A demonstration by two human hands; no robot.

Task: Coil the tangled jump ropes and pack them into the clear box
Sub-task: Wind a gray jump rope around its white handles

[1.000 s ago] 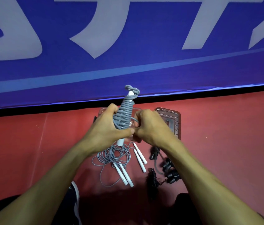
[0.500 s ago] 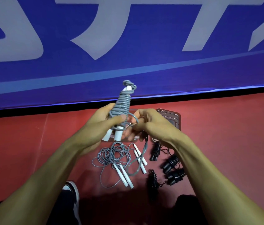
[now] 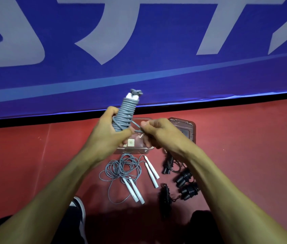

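Note:
My left hand point(image 3: 106, 133) grips a grey jump rope point(image 3: 124, 114) wound tightly round its white handles, held upright above the clear box point(image 3: 131, 150). My right hand point(image 3: 158, 132) pinches the free end of that rope beside the coil. The box is partly hidden behind both hands. On the red floor below lies a loose tangled grey rope point(image 3: 121, 169) with two white handles point(image 3: 133, 190). Another pair of white handles point(image 3: 151, 170) lies to its right.
The box lid point(image 3: 187, 127) lies on the floor right of the box. Several black jump ropes point(image 3: 186, 182), wound up, lie at the right, one point(image 3: 164, 195) nearer me. A blue banner wall point(image 3: 139, 50) stands close behind. My shoe point(image 3: 78, 213) shows at lower left.
The wound grey rope has been lifted and turned more upright. My right hand has drawn the free end taut beside the coil; the hanging loop is gone.

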